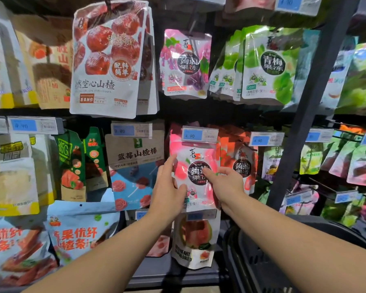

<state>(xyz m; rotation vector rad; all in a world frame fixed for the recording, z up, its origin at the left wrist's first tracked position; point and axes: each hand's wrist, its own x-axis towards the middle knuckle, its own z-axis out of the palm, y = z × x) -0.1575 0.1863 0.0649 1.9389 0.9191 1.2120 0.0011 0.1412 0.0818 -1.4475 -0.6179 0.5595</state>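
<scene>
Snack racks fill the aisle as the left hand (167,187) and right hand (227,182) pinch opposite edges of the pink jelly pouch (193,158) hanging between them, best drawn straight off its peg beneath the price tag (199,135) above.

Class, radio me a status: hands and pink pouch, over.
Both thumbs on front: left hand and right hand pinch pink pouch. Its top behind price tag.
</scene>
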